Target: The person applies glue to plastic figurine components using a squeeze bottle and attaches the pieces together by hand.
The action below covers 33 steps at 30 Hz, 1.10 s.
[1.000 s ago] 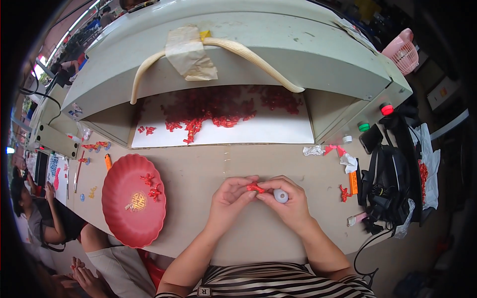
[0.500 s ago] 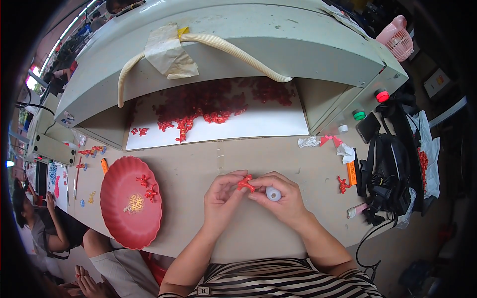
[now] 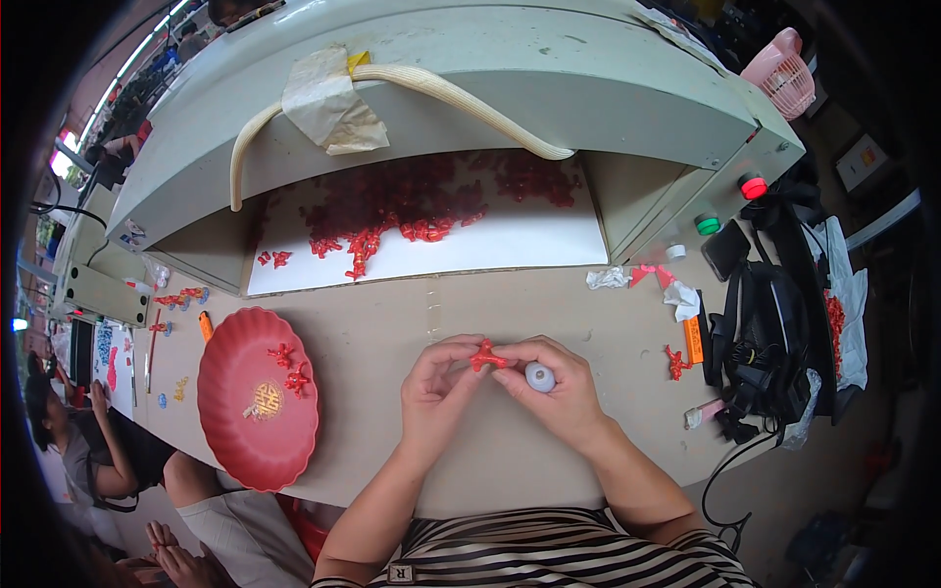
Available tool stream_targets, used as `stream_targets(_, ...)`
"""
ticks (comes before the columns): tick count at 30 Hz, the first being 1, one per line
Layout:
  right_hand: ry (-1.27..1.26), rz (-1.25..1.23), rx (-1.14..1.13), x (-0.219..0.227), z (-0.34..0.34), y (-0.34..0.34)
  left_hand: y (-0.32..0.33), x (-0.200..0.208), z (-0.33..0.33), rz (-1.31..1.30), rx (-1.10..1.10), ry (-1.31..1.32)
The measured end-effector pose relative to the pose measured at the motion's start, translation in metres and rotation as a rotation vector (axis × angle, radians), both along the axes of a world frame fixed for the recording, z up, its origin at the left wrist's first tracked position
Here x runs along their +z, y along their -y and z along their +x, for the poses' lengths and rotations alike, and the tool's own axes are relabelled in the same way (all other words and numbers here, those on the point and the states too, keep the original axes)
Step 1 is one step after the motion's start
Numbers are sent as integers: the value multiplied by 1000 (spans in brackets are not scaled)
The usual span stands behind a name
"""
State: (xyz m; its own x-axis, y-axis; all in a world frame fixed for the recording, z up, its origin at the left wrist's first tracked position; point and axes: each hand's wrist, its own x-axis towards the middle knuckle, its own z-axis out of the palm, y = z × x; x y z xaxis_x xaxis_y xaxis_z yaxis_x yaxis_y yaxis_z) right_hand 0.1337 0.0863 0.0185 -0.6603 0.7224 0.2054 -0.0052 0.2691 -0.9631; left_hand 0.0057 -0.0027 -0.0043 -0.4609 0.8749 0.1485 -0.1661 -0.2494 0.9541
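Between the fingertips of both hands, above the front of the table, is a small red plastic figurine (image 3: 486, 356). My left hand (image 3: 440, 384) pinches it from the left side. My right hand (image 3: 555, 388) grips its other side with thumb and forefinger, and a whitish tube with a round end (image 3: 540, 377) is tucked in the same hand. The figurine's finer detail is too small to tell. To the left stands a red scalloped dish (image 3: 221, 392) with a few similar red figurines (image 3: 296, 381) in it.
Ahead, a grey cabinet (image 3: 627, 108) opens over a white sheet (image 3: 549, 245) heaped with red figurines. Right of my hands lie another red figurine (image 3: 676, 363), an orange-handled tool (image 3: 694, 340), crumpled tissue and a black bag (image 3: 765, 333). A person sits at the lower left.
The figurine has turned slightly between my fingertips. My right fingers have shifted a little on it, and the tube has tilted slightly.
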Motion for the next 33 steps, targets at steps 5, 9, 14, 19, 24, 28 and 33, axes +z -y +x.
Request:
stream_targets(5, 3, -11, -3, 0, -1, 1, 0, 2, 0, 2, 14, -6)
stream_targets(9, 7, -17, 2, -1, -1, 1, 0, 2, 0, -6, 24, 5)
stream_targets(14, 6, -124, 4, -4, -1, 1, 1, 2, -1, -46, 59, -81)
stream_targets(19, 9, -344, 33, -4, 1, 0, 0, 4, 0, -75, 65, -83)
stream_targets(24, -21, -566, 48, -5, 1, -4, 1, 3, -1, -151, -15, 60)
stream_targets(28, -39, -656, 40, -8, 2, -7, -1, 9, -3, -223, -84, 314)
stream_targets(33, -46, -713, 104, -4, 3, -8, 1, 7, -7, -282, -264, 448)
